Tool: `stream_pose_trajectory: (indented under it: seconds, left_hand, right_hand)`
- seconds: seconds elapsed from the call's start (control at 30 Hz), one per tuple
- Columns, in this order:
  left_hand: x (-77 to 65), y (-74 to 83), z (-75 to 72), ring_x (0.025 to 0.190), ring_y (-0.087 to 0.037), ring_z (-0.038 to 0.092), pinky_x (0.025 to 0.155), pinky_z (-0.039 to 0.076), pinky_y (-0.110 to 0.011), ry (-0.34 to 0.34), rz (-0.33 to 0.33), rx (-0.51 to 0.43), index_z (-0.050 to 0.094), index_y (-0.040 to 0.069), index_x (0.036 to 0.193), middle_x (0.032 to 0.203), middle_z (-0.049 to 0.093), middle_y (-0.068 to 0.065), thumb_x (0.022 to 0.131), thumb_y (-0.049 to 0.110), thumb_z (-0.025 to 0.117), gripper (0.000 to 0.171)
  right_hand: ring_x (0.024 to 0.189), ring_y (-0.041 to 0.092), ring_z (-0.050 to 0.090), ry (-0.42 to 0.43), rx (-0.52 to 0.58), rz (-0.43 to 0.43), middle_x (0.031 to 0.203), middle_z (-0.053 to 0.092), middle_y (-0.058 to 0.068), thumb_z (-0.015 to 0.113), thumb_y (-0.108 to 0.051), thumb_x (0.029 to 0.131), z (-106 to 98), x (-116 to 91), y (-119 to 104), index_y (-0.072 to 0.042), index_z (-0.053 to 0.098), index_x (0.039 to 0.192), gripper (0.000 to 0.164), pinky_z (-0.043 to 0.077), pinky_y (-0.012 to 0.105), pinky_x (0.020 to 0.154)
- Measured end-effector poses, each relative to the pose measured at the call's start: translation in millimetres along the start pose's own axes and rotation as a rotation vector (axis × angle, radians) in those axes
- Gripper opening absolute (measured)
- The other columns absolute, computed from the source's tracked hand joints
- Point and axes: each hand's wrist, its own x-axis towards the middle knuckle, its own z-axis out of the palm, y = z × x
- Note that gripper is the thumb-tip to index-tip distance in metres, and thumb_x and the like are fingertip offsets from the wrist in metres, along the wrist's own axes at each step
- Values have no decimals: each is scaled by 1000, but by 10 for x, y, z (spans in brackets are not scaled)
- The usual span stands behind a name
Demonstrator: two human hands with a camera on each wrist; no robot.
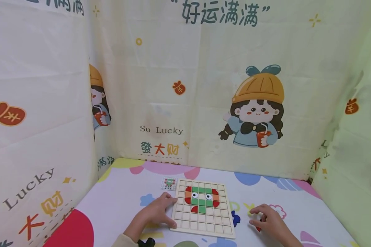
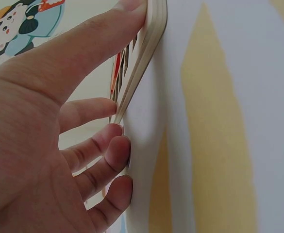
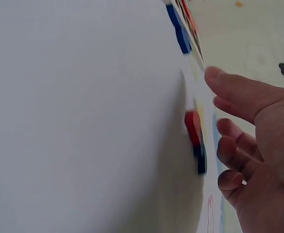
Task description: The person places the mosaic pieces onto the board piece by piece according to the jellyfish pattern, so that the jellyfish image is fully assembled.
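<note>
A pale wooden grid board [image 1: 216,219] lies on the table, bearing red, green and orange pieces and two round eye pieces. Along its left edge rests my left hand [image 1: 156,211], fingers spread, thumb at the near corner. The left wrist view has the thumb and index finger touching the board's rim [image 2: 141,60]. To the right of the board, my right hand [image 1: 273,223] hovers with loosely bent fingers and nothing between them. Below those fingers lie a red piece [image 3: 192,127] and a dark blue piece [image 3: 202,162].
Another blue piece [image 1: 235,218] lies against the board's right side. A small pattern card [image 1: 169,184] with a coloured figure on a grid sits by the far left corner. Printed cloth walls [image 1: 160,103] stand behind and at both sides of the patterned tabletop [image 1: 111,202].
</note>
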Motion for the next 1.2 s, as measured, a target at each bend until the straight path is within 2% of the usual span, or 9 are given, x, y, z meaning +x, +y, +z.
stream_pose_trajectory:
  seconds: [0.17, 0.27, 0.57, 0.67, 0.9, 1.2]
  left_hand:
    - [10, -4, 9, 100, -18, 47, 89, 45, -40, -3, -5, 3, 50, 17, 142, 120, 44, 1, 63, 50, 86, 93]
    - [9, -5, 10, 101, -18, 47, 89, 45, -41, -5, -6, 5, 50, 17, 142, 121, 44, 0, 63, 51, 86, 93]
    - [0, 22, -7, 100, -19, 47, 88, 45, -40, -8, 3, 3, 50, 16, 142, 120, 44, 0, 64, 48, 86, 91]
    - [3, 26, -6, 100, -19, 47, 88, 45, -40, -10, -3, 0, 50, 17, 142, 119, 44, 0, 64, 48, 86, 91]
    - [12, 5, 10, 99, -19, 47, 88, 45, -40, -4, -11, -3, 51, 17, 141, 118, 45, 1, 63, 49, 86, 91]
    - [13, 0, 15, 99, -18, 47, 89, 45, -39, 4, 0, 7, 51, 16, 141, 119, 45, 1, 64, 50, 86, 91]
  right_hand:
    - [68, 12, 42, -46, -40, 109, 95, 60, -2, 87, -37, 65, -70, -55, 159, -15, 70, 105, 49, 36, 21, 58]
    - [71, 14, 43, -72, -43, 132, 93, 59, -2, 87, -40, 63, -79, -72, 205, -13, 69, 109, 56, 36, 22, 59]
    - [72, 12, 46, -61, -7, 104, 90, 58, -1, 87, -33, 66, -24, -59, 137, -13, 70, 101, 44, 41, 20, 63]
    - [70, 8, 46, -46, 8, 63, 89, 57, -2, 87, -31, 67, 12, -44, 108, -14, 70, 99, 40, 41, 20, 62]
    - [67, -2, 46, -33, 67, -178, 88, 58, -1, 85, -25, 70, 108, 27, 54, -10, 70, 95, 32, 41, 19, 60]
    - [69, -1, 46, -28, 88, -228, 97, 61, 3, 82, -14, 73, 209, 132, -84, -13, 71, 94, 23, 42, 20, 61]
